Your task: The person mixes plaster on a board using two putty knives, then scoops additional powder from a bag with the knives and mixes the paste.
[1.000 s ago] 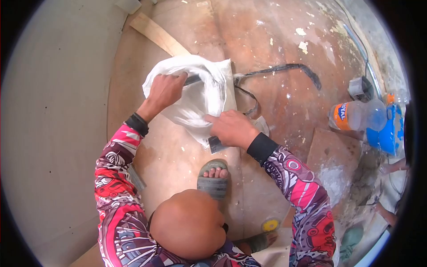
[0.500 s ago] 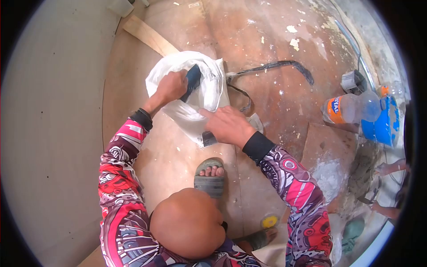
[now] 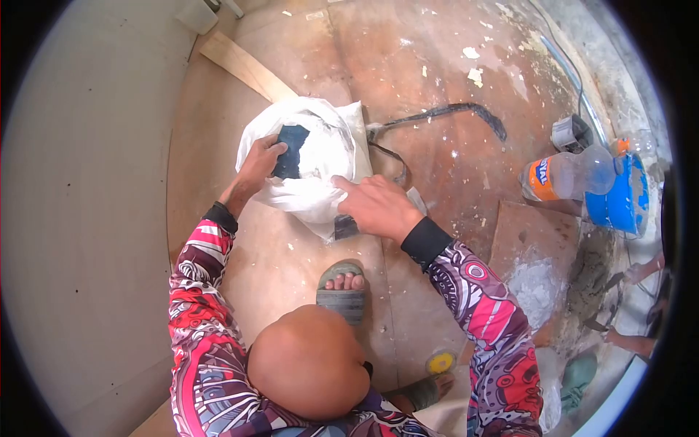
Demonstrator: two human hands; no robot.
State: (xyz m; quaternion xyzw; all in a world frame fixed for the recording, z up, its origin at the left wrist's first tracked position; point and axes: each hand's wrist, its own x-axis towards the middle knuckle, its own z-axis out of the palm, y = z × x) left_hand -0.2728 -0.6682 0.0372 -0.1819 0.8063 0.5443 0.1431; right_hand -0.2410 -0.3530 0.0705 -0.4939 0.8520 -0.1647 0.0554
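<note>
A white sack (image 3: 255,146) stands with its mouth rolled open, and white powder (image 3: 328,149) shows inside. My left hand (image 3: 260,162) is closed on the edge of a dark blue flat piece (image 3: 293,149), thumb on top, within the mouth of the sack. The piece has an uneven edge and its face is turned up. At the sack's near right rim, my right hand (image 3: 378,206) grips the folded plastic, with its index finger stretched toward the opening; its other fingertips are partly hidden.
A wooden board (image 3: 247,67) lies behind the sack. Dark strapping (image 3: 451,109) trails to its right. Farther right are a plastic bottle (image 3: 571,175), a blue bucket (image 3: 619,200) and a powder heap (image 3: 535,291) on a board. Another person's hands (image 3: 632,342) hold tools at the right edge.
My left hand has moved left and down, and the blue piece has turned from edge-on to show its broad face. My right hand stays at the sack's rim.
</note>
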